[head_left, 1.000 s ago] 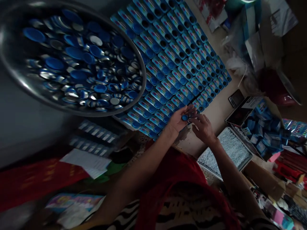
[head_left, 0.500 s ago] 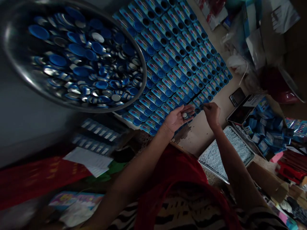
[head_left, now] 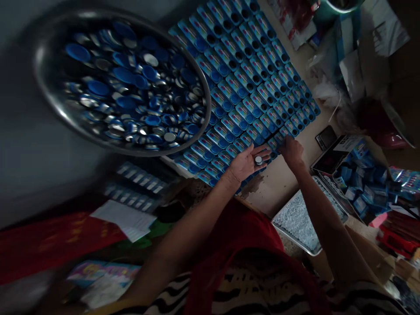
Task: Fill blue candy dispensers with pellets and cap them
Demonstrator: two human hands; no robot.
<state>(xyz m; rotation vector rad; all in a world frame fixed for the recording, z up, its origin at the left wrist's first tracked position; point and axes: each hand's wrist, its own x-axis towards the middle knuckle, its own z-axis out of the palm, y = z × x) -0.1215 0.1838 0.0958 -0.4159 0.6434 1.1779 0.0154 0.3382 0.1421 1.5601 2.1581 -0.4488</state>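
Note:
My left hand [head_left: 244,165] is palm up, fingers stretched out, with a small round disc [head_left: 258,160] lying on them; its top is whitish and its rim dark. My right hand [head_left: 292,151] has its fingers pinched together at the near edge of the blue packs [head_left: 254,109]. What its fingertips hold, if anything, is hidden. The packs lie in tight slanting rows, each printed and with a round spot at one end. Some spots are blue, others dark. Left of them is a big steel bowl [head_left: 49,94] full of blue and silver discs [head_left: 126,101].
A metal tray of small pale pieces [head_left: 295,221] lies below my right forearm. Beside it, a carton [head_left: 324,164] holds blue packets [head_left: 364,179]. A dark phone-like device [head_left: 325,137] rests on the table. White papers [head_left: 126,218] and clear-and-blue packs [head_left: 141,177] are at left.
My right hand has moved slightly, and its fingertips now meet the edge of the packs. The disc on my left hand shows more plainly. The whole view has shifted a little.

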